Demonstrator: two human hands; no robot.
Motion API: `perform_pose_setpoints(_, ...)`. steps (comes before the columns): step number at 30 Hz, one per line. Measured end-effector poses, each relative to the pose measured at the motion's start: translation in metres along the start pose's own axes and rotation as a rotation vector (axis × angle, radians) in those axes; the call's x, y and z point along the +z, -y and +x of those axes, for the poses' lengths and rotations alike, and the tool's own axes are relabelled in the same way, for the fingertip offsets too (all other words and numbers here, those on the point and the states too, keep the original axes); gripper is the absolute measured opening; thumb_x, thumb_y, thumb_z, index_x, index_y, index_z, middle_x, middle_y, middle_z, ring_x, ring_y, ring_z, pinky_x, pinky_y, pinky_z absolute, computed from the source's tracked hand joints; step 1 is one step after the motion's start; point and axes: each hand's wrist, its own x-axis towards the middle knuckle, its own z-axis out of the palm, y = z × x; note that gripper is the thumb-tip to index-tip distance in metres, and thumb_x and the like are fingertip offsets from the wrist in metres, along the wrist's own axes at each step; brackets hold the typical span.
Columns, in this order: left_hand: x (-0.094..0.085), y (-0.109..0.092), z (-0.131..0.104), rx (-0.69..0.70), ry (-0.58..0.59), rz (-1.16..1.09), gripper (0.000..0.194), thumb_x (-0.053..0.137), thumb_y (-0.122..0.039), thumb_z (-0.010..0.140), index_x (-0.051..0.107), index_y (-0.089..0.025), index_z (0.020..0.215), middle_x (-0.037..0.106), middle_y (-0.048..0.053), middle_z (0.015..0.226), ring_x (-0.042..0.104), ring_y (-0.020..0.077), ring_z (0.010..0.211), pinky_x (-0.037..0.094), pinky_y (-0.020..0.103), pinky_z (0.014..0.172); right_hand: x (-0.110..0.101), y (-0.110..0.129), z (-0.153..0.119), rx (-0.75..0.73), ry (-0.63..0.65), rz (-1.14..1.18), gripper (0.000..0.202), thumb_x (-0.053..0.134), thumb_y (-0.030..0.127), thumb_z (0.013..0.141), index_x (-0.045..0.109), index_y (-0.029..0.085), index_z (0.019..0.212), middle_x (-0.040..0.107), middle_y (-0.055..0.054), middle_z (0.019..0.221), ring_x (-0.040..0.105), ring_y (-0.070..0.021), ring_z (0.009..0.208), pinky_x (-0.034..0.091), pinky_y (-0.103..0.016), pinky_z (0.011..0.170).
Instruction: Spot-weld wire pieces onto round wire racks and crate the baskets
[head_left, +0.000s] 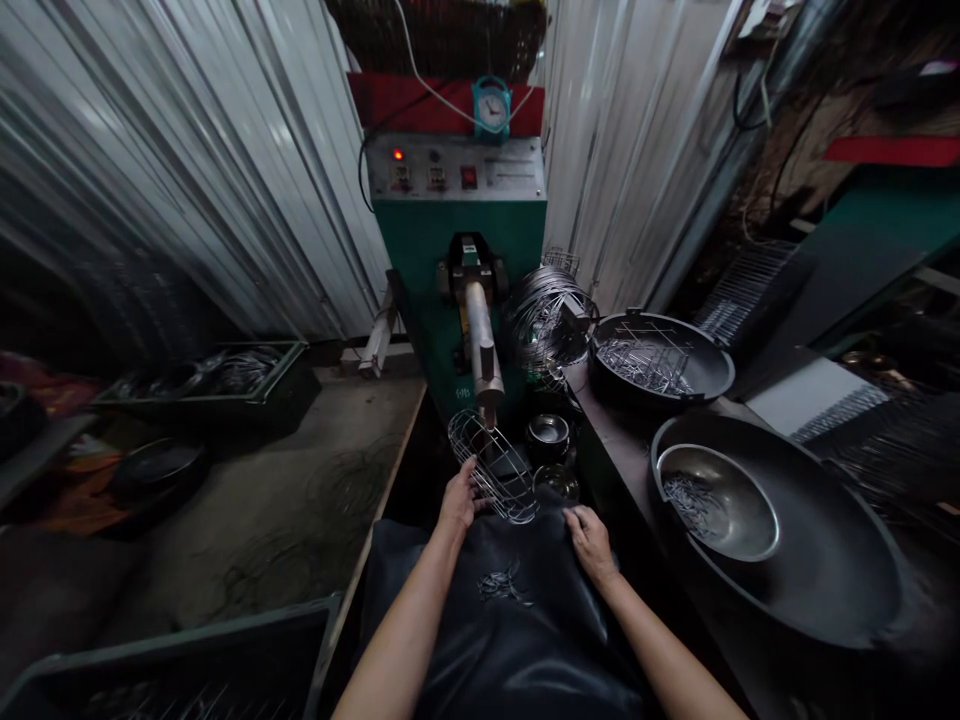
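Observation:
An oblong wire basket frame (491, 468) is tilted under the metal arm (482, 345) of a green machine (416, 260). My left hand (459, 498) is closed on the frame's left lower side. To the right of the frame, my right hand (589, 538) has its fingers curled together at the edge of the dark apron (555, 620); whatever it may hold is too small to make out. Small metal pieces (504, 585) lie in a loose pile on the apron, between my forearms.
Bundled wire rings (547, 320) hang right of the machine. Farther right stand a black pan of wire pieces (712, 370) and a large pan (832, 560) holding a steel bowl (750, 510). Green crates stand at left (292, 380) and lower left (225, 635).

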Motion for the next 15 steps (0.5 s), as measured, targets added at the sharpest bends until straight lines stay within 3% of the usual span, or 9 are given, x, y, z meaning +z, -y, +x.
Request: perform_pose_setpoints(15, 0.002, 0.002, 0.012, -0.086, -0.058, -0.018, 0.037, 0.057, -0.048, 0.074, 0.052, -0.013, 0.085, 0.049, 0.001, 0.066, 0.05, 0.0113, 0.051, 0.051, 0.032, 0.05, -0.003, 0.008, 0.0, 0.002, 0.025, -0.047, 0.053, 0.028, 0.062, 0.086, 0.054, 0.021, 0.063, 0.056, -0.007, 0.07, 0.052, -0.0201, 0.071, 0.041, -0.03, 0.071)
